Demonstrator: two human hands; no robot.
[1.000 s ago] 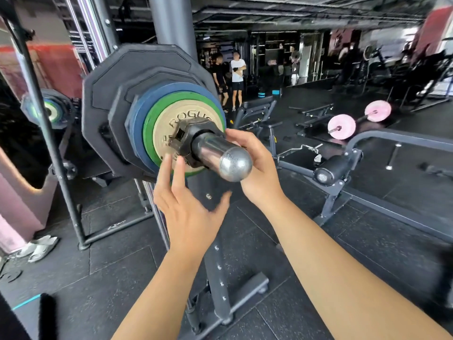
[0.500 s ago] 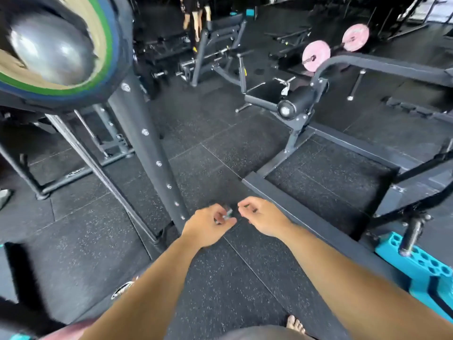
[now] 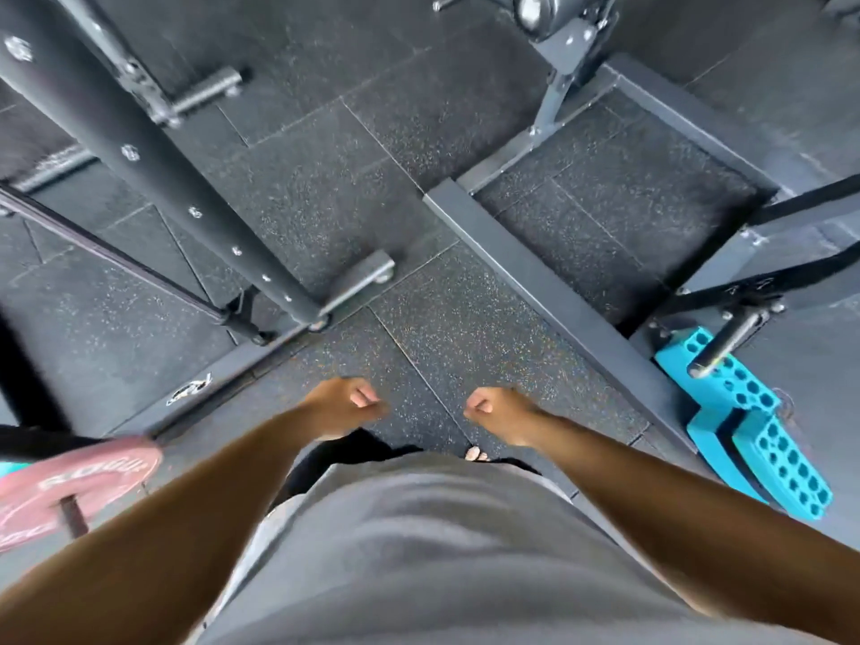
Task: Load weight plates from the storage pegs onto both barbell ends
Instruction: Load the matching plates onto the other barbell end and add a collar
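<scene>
Head view, looking steeply down. The left hand (image 3: 346, 409) and the right hand (image 3: 500, 414) are held low in front of the body, a little apart, each with its fingers curled into a loose fist; nothing is seen gripped in either, though motion blur leaves a small object unexcluded. Beneath them lies the speckled black rubber floor (image 3: 465, 328). The only plate in view, a pink round bumper plate (image 3: 70, 486) with pale lettering, is found at the lower left edge, well apart from the left hand and to that hand's outer side and rear. It is threaded on a dark peg (image 3: 74, 516) through its centre hole, and its broad face is tilted up towards the camera. The left hand is plainly the nearer of the two; the right hand is separated from the plate by the whole width of the torso. A reach down and to the left is therefore judged to be what the next lift demands. Farther out, a dark steel rack upright (image 3: 139, 155) carries a bare steel peg (image 3: 204, 93). No barbell end is shown.
</scene>
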